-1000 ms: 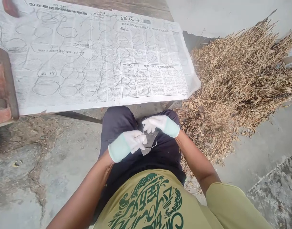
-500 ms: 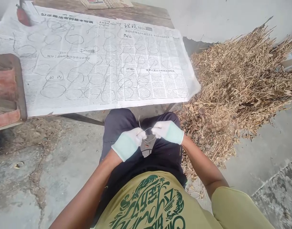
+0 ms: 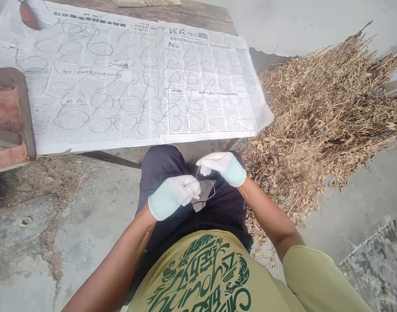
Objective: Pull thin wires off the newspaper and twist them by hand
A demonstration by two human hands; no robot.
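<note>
A thin piece of wire (image 3: 214, 189), bent into a loop, hangs between my hands above my lap. My left hand (image 3: 175, 193), in a white and pale green glove, is closed on the wire where the loop comes together. Up and to the right, my right hand (image 3: 221, 166), gloved the same way, pinches the wire's free end between thumb and fingertips. Beyond my knees, several similar wire loops (image 3: 71, 128) with wavy tails lie spread on newspaper sheets (image 3: 146, 141) over a table.
A red-handled tool (image 3: 28, 16) lies at the table's far left corner. A worn wooden and red object (image 3: 10, 117) stands at the left edge. Dry straw and leaves (image 3: 315, 117) are heaped on the right. Cracked concrete (image 3: 84, 234) lies around me.
My right hand has left the side of the loop, moved up and left, and now grips the wire's end. My left hand has shifted slightly down. The loop now hangs freely on the right.
</note>
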